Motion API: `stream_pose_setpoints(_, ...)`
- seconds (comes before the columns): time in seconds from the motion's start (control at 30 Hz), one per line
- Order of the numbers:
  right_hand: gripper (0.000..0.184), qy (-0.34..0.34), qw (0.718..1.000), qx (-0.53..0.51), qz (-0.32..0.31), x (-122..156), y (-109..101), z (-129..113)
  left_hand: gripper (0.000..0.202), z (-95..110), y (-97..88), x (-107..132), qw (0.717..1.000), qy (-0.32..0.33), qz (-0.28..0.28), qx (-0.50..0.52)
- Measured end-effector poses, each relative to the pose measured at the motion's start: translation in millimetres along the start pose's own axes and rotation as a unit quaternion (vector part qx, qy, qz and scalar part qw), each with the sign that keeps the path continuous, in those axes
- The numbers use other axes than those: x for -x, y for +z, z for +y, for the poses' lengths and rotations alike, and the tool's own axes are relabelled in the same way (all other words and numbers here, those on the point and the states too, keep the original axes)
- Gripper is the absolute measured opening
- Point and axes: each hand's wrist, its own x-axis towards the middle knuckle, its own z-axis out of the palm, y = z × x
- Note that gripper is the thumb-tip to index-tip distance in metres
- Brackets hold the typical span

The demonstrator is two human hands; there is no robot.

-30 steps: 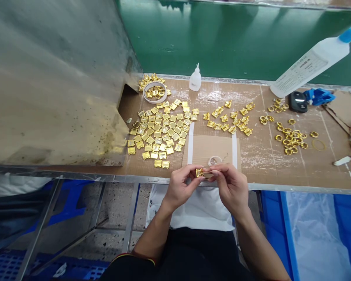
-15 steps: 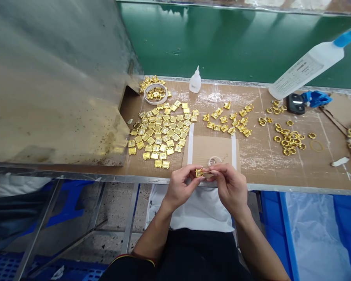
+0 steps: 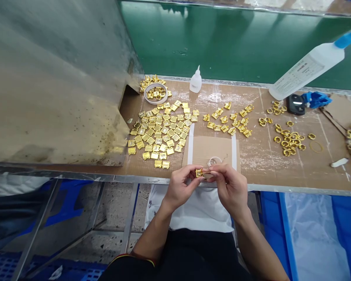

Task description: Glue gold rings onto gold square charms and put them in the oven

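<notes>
Gleaming, a small squarish gold piece (image 3: 199,173) sits pinched between nearly closed left fingers (image 3: 189,169); the right fingers (image 3: 220,168) grip a thin strip (image 3: 206,172) beside it.

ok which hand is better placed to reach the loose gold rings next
Probably the right hand: it is nearer the gold rings, on its own side. The left hand is farther off and pinches a gold piece. Whether the right is free is unclear.

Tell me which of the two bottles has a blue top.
The large bottle on the right, beside the black device; the smaller bottle has a whitish tip.
</notes>
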Motion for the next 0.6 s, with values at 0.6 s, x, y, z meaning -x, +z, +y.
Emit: stream_pose_setpoints(0.6,0.018,-0.016,0.999,0.028,0.001,-2.2,1.9,-2.4,0.020,-0.5,0.1,1.3,1.000,-0.011,0.000,-0.004)
